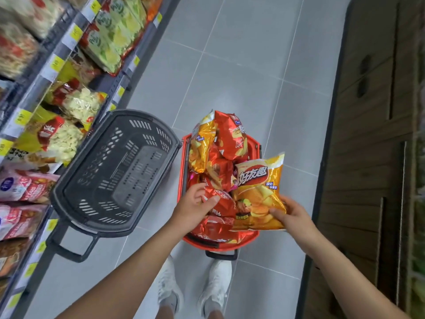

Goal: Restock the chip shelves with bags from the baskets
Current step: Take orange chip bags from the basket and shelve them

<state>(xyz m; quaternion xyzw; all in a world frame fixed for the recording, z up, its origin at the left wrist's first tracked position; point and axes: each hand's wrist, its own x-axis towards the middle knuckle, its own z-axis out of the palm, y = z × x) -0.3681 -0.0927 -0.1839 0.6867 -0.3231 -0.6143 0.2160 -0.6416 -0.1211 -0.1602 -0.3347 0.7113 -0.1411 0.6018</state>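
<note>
Right fingers [276, 212] around orange bag [258, 180]

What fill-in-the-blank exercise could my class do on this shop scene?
1. The right hand holds an orange bag of ____.
2. The left hand grips a red bag in the red basket, which is ____ of bags.
3. The grey basket lies between the red basket and the ____.
Missing words: chips, full, shelves.

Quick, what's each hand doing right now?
Left hand: gripping a red chip bag in the red basket.
Right hand: holding the orange chip bag by its lower corner.
</note>
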